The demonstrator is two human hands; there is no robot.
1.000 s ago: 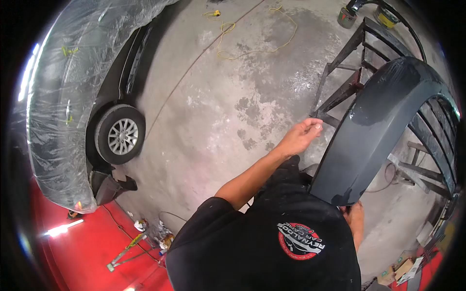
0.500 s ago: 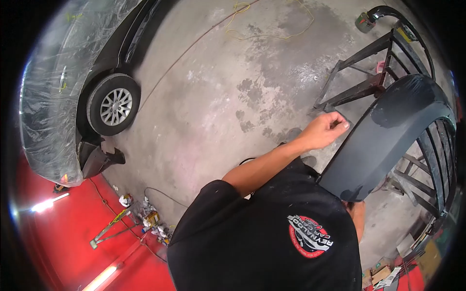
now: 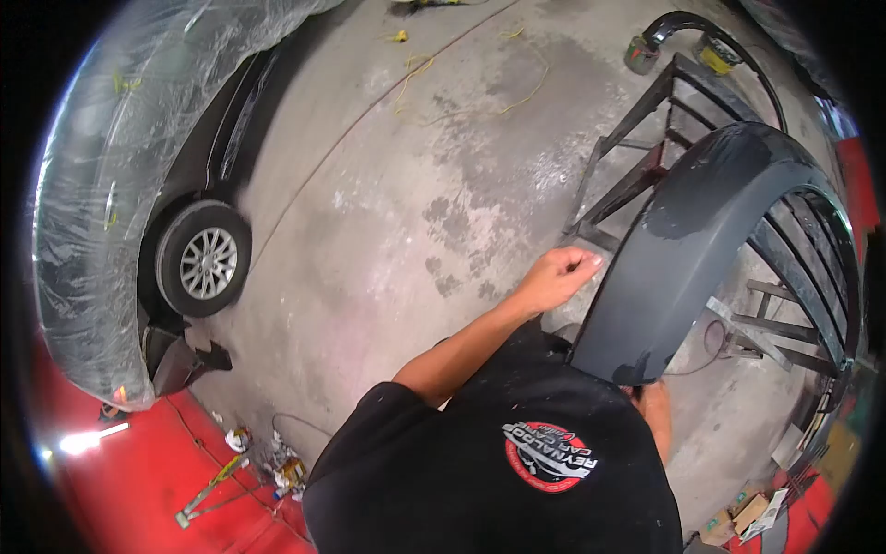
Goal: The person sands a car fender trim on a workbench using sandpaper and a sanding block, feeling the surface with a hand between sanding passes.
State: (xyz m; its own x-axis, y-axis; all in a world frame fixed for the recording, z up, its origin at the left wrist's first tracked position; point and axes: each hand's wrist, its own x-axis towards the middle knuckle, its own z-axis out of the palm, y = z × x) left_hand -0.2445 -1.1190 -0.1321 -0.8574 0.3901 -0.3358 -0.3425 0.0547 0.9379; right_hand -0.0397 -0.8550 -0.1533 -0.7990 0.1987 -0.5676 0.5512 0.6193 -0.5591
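Left hand (image 3: 556,278) hovers curled closed beside the curved panel (image 3: 657,268); right hand (image 3: 654,406), grip hidden, perhaps steadies its end.

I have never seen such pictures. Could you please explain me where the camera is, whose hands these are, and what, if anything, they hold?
No machine here: these are a person's bare hands, seen from a camera worn on the head, above the black shirt. The left hand is beside a curved dark panel, fingers curled, with nothing clearly visible in them. The right hand is at the panel's lower end, partly hidden, so its grip cannot be told. A metal stand shows beyond the panel. A can stands on the floor. At left, plastic sheeting covers much of a car.
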